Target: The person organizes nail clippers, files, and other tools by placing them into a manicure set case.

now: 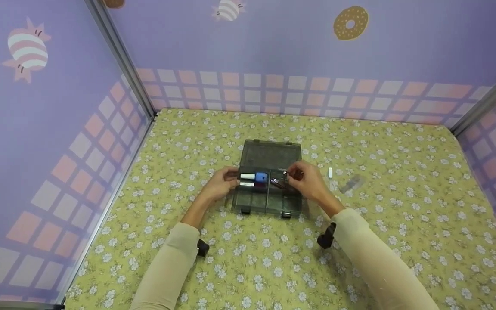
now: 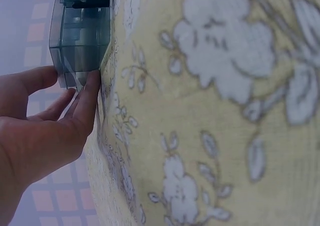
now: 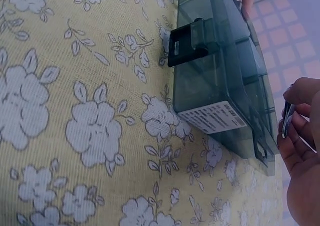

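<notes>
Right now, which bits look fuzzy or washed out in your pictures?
Right wrist: the label is too fuzzy to read; left wrist: the checkered wall looks hazy; head: the blue-ended item inside the organizer box is too small and soft for detail.

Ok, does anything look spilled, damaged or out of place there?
Nothing looks spilled or damaged. A small white item and a translucent piece lie outside the open box, right of it, perhaps simply unstowed.

White rectangular label (image 3: pixel 215 118), bearing a barcode (image 3: pixel 231 109), marks the smoky-green translucent plastic box (image 3: pixel 200 89) before you | right wrist view | its printed lines too small to read
</notes>
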